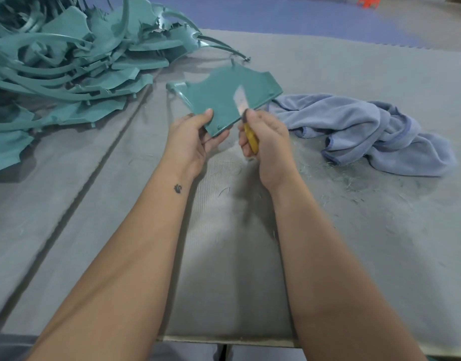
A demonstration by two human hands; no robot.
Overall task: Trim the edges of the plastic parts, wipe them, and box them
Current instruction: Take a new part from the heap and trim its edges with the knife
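A flat teal plastic part (219, 97) is held tilted above the grey table, its near corner pinched by my left hand (191, 142). My right hand (266, 142) grips a yellow-handled knife (251, 138). The knife's blade (240, 101) lies against the part's near right edge and looks blurred. A blue cloth (362, 131) lies crumpled on the table just right of the part.
A big pile of teal plastic parts and curved strips (68, 61) fills the far left of the grey matted table (120, 217). Thin plastic shavings (336, 175) are scattered near the cloth. A seam (94, 175) in the mat runs diagonally left of my arms.
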